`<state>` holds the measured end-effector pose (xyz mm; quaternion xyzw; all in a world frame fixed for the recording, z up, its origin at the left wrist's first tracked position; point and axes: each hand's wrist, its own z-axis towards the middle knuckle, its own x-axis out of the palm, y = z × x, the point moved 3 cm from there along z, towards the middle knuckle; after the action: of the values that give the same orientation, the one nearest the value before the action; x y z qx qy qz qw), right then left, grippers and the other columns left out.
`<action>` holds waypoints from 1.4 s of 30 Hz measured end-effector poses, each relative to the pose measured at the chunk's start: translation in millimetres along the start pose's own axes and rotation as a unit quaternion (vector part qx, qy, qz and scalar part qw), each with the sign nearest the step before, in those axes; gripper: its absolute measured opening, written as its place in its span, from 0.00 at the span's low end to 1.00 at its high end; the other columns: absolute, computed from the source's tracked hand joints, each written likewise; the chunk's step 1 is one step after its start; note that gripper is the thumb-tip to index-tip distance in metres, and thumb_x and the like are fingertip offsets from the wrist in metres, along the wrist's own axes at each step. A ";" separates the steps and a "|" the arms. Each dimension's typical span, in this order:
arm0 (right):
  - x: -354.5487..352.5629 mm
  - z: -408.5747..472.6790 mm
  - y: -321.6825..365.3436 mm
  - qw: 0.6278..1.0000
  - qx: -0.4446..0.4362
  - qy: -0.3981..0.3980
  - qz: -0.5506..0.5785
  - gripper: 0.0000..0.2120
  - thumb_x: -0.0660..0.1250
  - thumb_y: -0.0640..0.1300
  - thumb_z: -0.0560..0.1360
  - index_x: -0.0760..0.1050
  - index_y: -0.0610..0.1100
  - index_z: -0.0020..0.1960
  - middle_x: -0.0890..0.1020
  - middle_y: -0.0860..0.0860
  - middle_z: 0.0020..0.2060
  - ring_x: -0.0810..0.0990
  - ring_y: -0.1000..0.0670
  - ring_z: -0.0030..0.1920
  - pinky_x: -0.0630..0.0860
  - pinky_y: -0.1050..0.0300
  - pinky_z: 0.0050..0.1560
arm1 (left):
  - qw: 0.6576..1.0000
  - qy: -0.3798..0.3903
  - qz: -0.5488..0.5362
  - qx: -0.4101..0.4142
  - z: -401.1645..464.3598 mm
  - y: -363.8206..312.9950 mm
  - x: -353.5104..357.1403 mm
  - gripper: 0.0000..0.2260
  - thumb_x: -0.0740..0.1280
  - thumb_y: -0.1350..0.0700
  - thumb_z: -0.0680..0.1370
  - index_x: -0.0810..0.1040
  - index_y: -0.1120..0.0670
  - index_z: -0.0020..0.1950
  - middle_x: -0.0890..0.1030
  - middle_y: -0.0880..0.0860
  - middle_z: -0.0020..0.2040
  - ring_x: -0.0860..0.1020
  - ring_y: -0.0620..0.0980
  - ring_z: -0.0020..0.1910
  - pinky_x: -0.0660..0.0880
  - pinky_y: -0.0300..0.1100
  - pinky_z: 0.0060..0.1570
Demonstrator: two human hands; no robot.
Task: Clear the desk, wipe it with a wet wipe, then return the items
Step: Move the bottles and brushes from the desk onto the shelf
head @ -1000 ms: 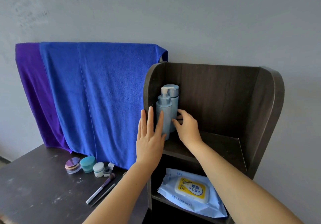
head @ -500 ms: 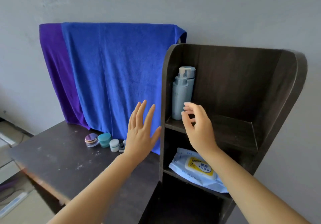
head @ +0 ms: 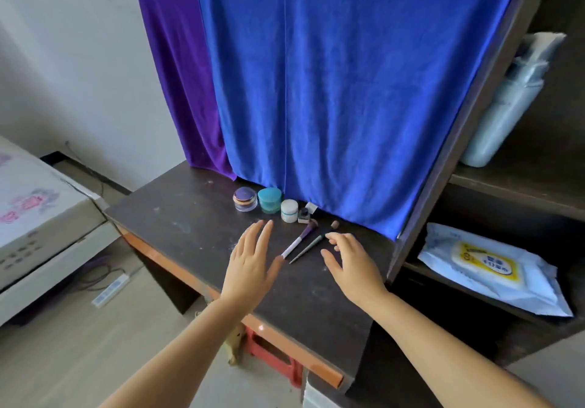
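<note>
On the dark desk (head: 177,217) lie two makeup brushes: a white-handled one (head: 299,239) and a dark thin one (head: 313,243). Behind them stand a purple-lidded jar (head: 245,198), a teal jar (head: 269,199), a small white jar (head: 289,210) and a tiny dark bottle (head: 304,214). My left hand (head: 251,262) hovers open just left of the brushes, fingers spread. My right hand (head: 351,262) hovers open just right of them, fingers curled, holding nothing. Pale blue bottles (head: 503,107) stand on the shelf unit's upper shelf. A wet wipe pack (head: 493,268) lies on the lower shelf.
A blue towel (head: 332,91) and a purple towel (head: 177,69) hang behind the desk. The dark shelf unit (head: 449,142) stands at the desk's right end. A white appliance (head: 34,217) and a power strip (head: 110,287) are to the left on the floor side.
Both hands left the shelf with the blue bottles and came down over the desk beside the two brushes. The view swung down and left.
</note>
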<state>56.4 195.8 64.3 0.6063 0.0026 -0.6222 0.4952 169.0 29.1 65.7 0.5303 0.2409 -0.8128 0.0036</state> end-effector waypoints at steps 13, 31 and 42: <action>88.3 38.3 -13.3 0.975 0.217 0.047 -0.030 0.13 0.61 0.49 0.77 0.72 0.44 0.59 0.76 0.48 0.55 0.75 0.46 0.55 0.74 0.50 0.50 | 0.980 0.192 -0.048 -0.007 52.9 69.7 58.7 0.23 0.56 0.48 0.80 0.57 0.50 0.74 0.69 0.50 0.67 0.66 0.50 0.66 0.69 0.44 0.57; 128.4 110.3 -76.3 0.900 0.432 0.058 -0.034 0.14 0.64 0.47 0.74 0.75 0.37 0.52 0.81 0.38 0.52 0.79 0.39 0.55 0.75 0.51 0.49 | 0.949 0.307 0.031 -0.063 129.8 43.7 152.3 0.13 0.56 0.49 0.79 0.72 0.57 0.55 0.77 0.56 0.54 0.76 0.56 0.53 0.70 0.45 0.45; 100.9 69.1 -41.7 0.897 0.441 0.016 0.016 0.09 0.64 0.46 0.73 0.76 0.40 0.46 0.82 0.40 0.49 0.80 0.40 0.50 0.72 0.55 0.40 | 0.953 0.262 -0.078 -0.129 87.2 51.9 106.3 0.11 0.60 0.49 0.77 0.75 0.55 0.49 0.79 0.54 0.49 0.77 0.56 0.48 0.72 0.45 0.44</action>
<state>1.4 113.5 -18.7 0.7727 -0.2739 -0.5413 0.1869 61.0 -24.7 -18.1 0.6994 0.3769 -0.6047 -0.0549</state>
